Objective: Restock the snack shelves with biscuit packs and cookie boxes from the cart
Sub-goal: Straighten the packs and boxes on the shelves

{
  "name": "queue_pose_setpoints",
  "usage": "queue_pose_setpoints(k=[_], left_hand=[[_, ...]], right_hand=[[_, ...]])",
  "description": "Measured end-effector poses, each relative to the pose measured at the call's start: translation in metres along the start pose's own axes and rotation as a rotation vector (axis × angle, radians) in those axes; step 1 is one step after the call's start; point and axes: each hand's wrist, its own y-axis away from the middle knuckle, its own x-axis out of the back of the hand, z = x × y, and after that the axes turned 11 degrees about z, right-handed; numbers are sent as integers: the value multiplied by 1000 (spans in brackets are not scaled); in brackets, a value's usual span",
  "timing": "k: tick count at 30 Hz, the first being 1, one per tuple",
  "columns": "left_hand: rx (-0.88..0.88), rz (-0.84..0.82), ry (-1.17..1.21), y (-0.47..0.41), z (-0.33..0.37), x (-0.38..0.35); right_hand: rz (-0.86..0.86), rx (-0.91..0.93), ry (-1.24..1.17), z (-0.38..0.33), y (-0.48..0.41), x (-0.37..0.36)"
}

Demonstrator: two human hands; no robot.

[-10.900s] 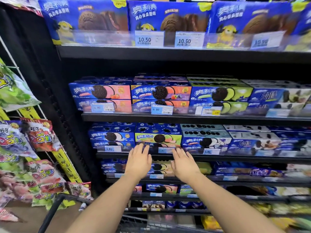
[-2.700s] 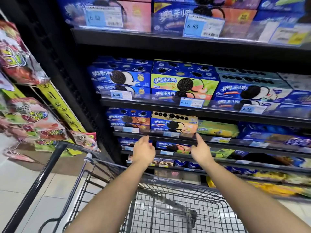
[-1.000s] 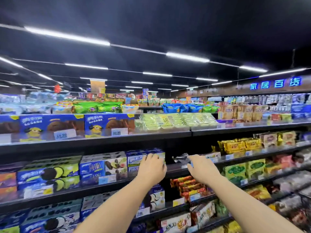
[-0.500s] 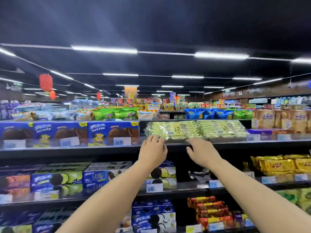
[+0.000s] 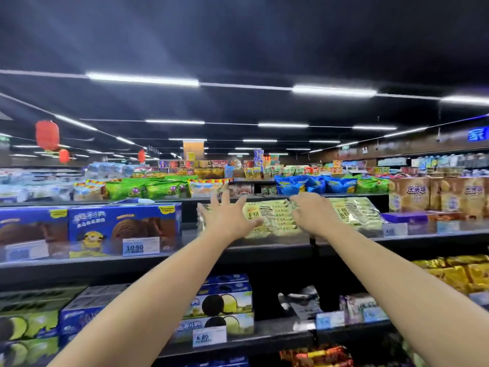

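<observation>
Two hands: left hand (image 5: 228,221), right hand (image 5: 315,216); three red lanterns (image 5: 47,135); perhaps two blue cookie boxes (image 5: 124,230).

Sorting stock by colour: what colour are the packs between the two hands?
Pale yellow-green packs with dark lettering, seen best in the head view.

dark gap (image 5: 189,215), seemingly free, between blue boxes (image 5: 124,229) and biscuit packs (image 5: 275,218).

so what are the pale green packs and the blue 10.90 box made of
The pale green packs look like thin plastic film, glossy, with crinkled highlights. The blue box is probably printed cardboard, smooth, with flat faces and crisp edges.
</observation>
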Motion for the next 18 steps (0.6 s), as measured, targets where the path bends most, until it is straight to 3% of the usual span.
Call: queue_pose_setpoints(k=[4,8,18], left_hand=[[-19,-76,-6,-11,34,-8],[-34,-189,-16,-18,65,-22],[20,-244,-34,-18,92,-21]], right_hand=[[-175,-97,24,45,-23,-15],[-298,-28,-63,69,-33,-27],[-269,-99,-91,97,-26,-33]])
